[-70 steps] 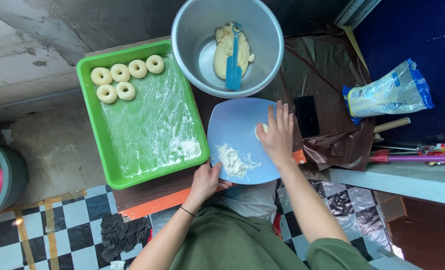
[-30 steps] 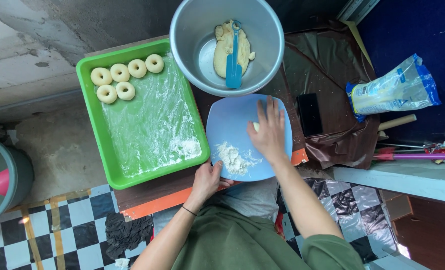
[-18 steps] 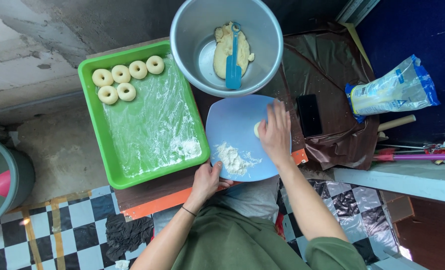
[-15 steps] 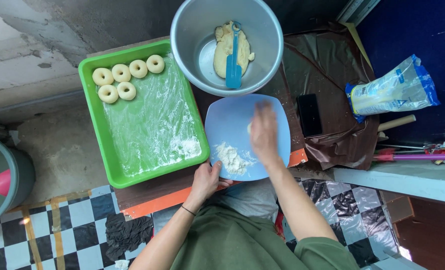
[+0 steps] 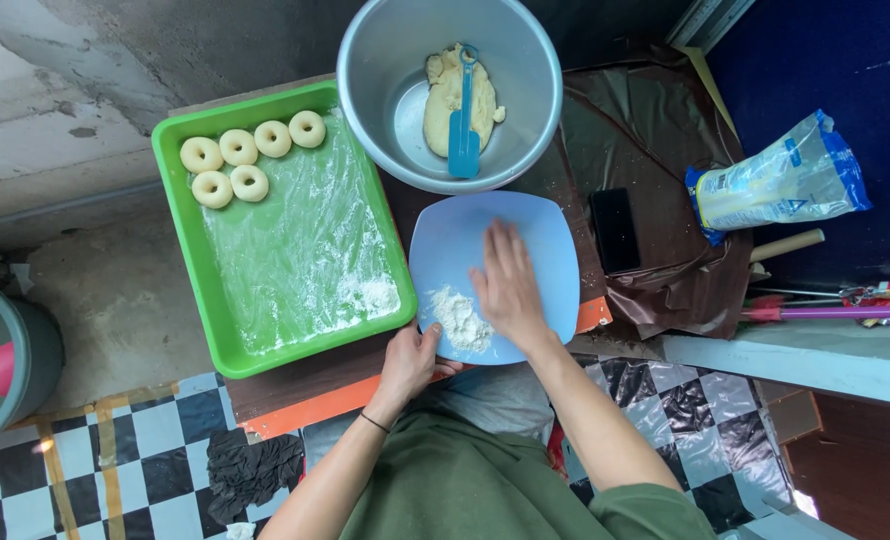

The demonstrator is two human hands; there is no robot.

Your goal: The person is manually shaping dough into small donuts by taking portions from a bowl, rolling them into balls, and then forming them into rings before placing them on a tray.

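Head view: the person looks down at a small brown desk (image 5: pixel 295 385) with an orange front edge. The right hand (image 5: pixel 510 285) lies flat on a light blue plate (image 5: pixel 545 225), fingers spread and pointing away from the body. Its grip is loose and holds nothing; whether a bit of dough sits under the palm cannot be told. Just beside this hand, on the near left part of the plate, is a little heap of white flour (image 5: pixel 460 320). The left hand (image 5: pixel 412 360) pinches the near edge of the plate, thumb on top, so its grip is closed on the plate's rim.

Left of the plate, touching it, sits a green tray (image 5: pixel 180 250) lined with floury clear wrap. Six raw dough rings (image 5: pixel 250 160) lie in two rows at its far left corner. Behind the plate stands a big grey metal bowl (image 5: pixel 535 60) with a lump of pale dough (image 5: pixel 445 95) and a blue spatula (image 5: pixel 462 130) resting on it. To the right of the plate lies a black phone (image 5: pixel 616 230) on brown plastic sheet, and farther right a clear and blue bag (image 5: pixel 780 185). The floor below has black and white squares.
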